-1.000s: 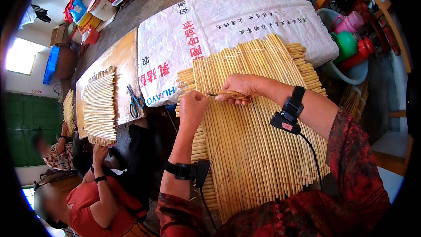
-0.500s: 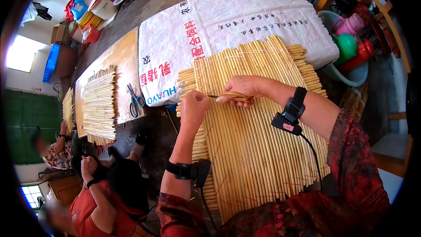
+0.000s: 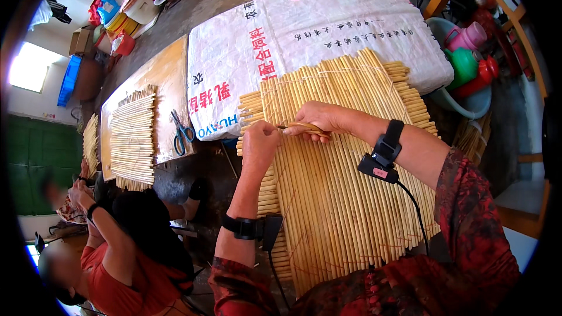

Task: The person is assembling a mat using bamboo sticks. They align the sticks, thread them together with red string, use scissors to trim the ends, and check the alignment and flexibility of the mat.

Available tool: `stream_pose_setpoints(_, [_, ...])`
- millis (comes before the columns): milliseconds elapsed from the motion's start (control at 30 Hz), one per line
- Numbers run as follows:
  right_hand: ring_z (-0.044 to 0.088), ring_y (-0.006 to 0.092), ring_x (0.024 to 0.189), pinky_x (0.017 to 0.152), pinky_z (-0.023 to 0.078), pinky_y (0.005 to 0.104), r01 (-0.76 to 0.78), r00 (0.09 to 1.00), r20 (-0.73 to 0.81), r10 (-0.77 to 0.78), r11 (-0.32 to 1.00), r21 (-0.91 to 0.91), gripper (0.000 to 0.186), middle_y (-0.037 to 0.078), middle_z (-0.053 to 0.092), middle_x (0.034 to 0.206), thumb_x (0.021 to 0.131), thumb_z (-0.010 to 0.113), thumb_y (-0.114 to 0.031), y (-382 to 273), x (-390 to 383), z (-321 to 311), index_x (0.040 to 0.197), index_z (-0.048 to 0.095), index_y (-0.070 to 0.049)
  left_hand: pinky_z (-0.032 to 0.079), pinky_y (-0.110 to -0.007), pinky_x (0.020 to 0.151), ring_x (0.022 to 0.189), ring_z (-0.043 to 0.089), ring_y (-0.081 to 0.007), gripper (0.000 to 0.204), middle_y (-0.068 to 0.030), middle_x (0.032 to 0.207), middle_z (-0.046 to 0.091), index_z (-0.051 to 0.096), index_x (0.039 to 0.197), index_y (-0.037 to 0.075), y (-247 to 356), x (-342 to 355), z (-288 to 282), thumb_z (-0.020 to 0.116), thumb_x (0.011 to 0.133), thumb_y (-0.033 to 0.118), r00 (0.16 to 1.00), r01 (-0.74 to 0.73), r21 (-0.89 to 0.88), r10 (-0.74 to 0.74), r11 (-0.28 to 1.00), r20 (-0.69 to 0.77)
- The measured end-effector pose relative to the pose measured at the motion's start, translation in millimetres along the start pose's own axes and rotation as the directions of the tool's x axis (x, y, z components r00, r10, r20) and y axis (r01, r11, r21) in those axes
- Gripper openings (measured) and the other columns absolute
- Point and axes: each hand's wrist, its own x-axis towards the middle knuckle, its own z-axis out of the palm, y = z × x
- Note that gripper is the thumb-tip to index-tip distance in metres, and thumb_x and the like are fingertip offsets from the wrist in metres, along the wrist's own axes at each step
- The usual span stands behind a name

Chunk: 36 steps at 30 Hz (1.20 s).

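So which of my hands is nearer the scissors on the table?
Left. Your left hand is near the left edge of the stick mat, right of the scissors; your right hand is farther right, over the mat.

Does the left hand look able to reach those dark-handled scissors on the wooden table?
Probably yes, with a stretch: the scissors lie uncovered on the wooden table, left of the left hand, with nothing tall between, though that hand looks busy at the stalk mat.
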Motion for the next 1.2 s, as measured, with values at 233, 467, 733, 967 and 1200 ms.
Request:
stream_pose_setpoints(233, [0.049, 0.0056, 0.042, 0.033, 0.036, 0.0194, 0.099, 0.975, -0.206, -0.088, 0.994, 0.04, 0.033, 0.001, 0.054, 0.061, 0.082, 0.069, -0.035, -0.5, -15.9, -8.2, 0.081, 0.061, -0.003, 0.045, -0.024, 0.056, 0.061, 0.055, -0.0108, 0.011, -0.0045, 0.069, 0.06, 0.061, 0.081, -0.004, -7.3, -9.6, -22.5, 0.059, 0.077, 0.006, 0.998, 0.013, -0.309, 0.005, 0.951, 0.06])
stream_pose_setpoints(467, [0.062, 0.0266, 0.068, 0.061, 0.05, 0.0372, 0.15, 0.764, -0.363, -0.533, 0.695, -0.704, 0.027, 0.014, 0.062, 0.075, 0.082, 0.063, -0.026, 24.7, -47.1, -34.2, 0.092, 0.061, -0.001, 0.044, -0.031, 0.059, 0.063, 0.055, -0.0182, 0.014, -0.011, 0.072, 0.056, 0.06, 0.081, -0.004, -19.7, -28.3, -69.2, 0.062, 0.081, 0.01, 0.996, -0.044, 0.179, 0.057, 0.983, -0.065])
stream_pose_setpoints(733, [0.062, 0.0336, 0.079, 0.068, 0.051, 0.0433, 0.035, 0.789, -0.292, -0.54, 0.515, -0.857, 0.02, 0.016, 0.062, 0.083, 0.078, 0.059, -0.019, 29.1, -54.5, -6.9, 0.085, 0.056, -0.001, 0.048, -0.044, 0.071, 0.084, 0.059, -0.0361, 0.011, -0.0166, 0.09, 0.057, 0.059, 0.086, 0.0, 20.6, 5.6, -2.3, 0.059, 0.082, 0.01, 0.937, -0.35, 0.406, 0.319, 0.844, 0.143])
stream_pose_setpoints(967, [0.06, 0.0335, 0.078, 0.067, 0.049, 0.0433, 0.08, 0.771, -0.28, -0.572, 0.523, -0.849, 0.021, 0.014, 0.06, 0.082, 0.077, 0.061, -0.019, 38.0, -56.9, -11.5, 0.088, 0.054, -0.002, 0.05, -0.041, 0.072, 0.085, 0.058, -0.0339, 0.008, -0.0165, 0.087, 0.054, 0.056, 0.082, 0.0, 16.8, 16.1, 11.0, 0.055, 0.073, -0.001, 0.898, -0.437, 0.576, 0.375, 0.691, 0.233])
stream_pose_setpoints(1200, [0.06, 0.0326, 0.08, 0.066, 0.049, 0.0431, 0.149, 0.816, -0.222, -0.534, 0.564, -0.812, 0.02, 0.014, 0.059, 0.082, 0.077, 0.061, -0.018, 34.3, -53.5, -11.6, 0.087, 0.053, -0.003, 0.049, -0.043, 0.065, 0.078, 0.058, -0.0341, 0.003, -0.0141, 0.081, 0.051, 0.051, 0.078, 0.002, 1.1, 23.8, 16.1, 0.054, 0.077, 0.003, 0.868, -0.481, 0.511, 0.469, 0.712, 0.163])
